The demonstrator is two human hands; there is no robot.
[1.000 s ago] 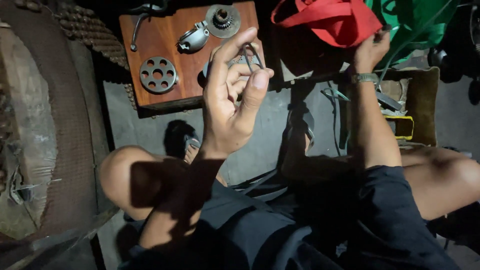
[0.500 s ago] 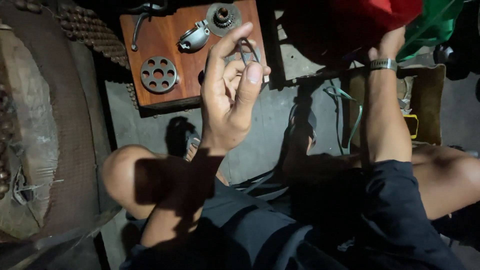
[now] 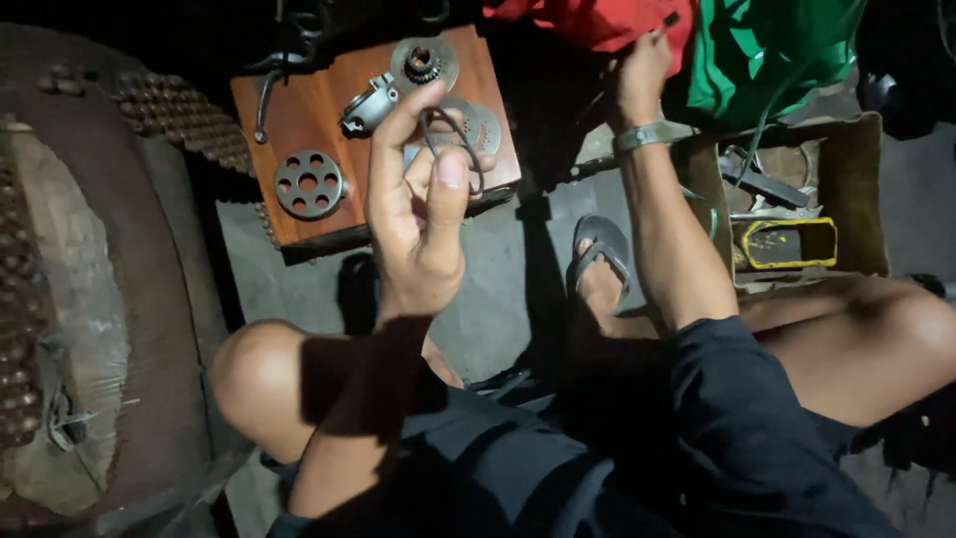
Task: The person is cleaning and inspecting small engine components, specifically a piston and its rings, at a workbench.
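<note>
Above the wooden board (image 3: 299, 110), I see my left hand (image 3: 413, 199) pinching a thin dark ring (image 3: 453, 139), while my right hand (image 3: 642, 75) grips the red cloth (image 3: 597, 20), well apart.

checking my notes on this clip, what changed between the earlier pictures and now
The right hand slid left along the red cloth, from its right end toward the edge of the green cloth, fingers touching it. The left hand kept its grip on the thin dark ring, raised over the wooden board. The holed disc and other metal parts lie as before.
</note>
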